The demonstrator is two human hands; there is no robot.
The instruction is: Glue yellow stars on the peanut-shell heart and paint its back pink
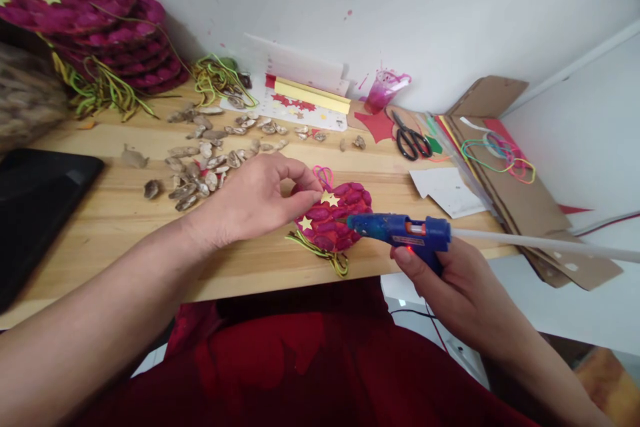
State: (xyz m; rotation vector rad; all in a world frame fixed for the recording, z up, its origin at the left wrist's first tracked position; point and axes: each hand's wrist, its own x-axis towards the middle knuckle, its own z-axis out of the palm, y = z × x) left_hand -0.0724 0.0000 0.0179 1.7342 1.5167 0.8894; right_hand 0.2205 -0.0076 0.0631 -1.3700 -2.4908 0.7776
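Round magenta ornament of overlapping shell-like pieces point(351, 200) on the pale wooden table point(380, 173), in front of the person; small yellow paper stars point(305, 223) on it, pink cord loop point(323, 175) at top, yellow-green strings point(320, 251) below. Right hand point(450, 280) grasps a blue glue gun point(400, 228), nozzle over the ornament. Left hand point(265, 197) pinches near the upper stars; cannot tell whether it grips one. Ornament's left part hidden by left hand, right edge by glue gun. White glue stick point(525, 239) cut off at frame edge.
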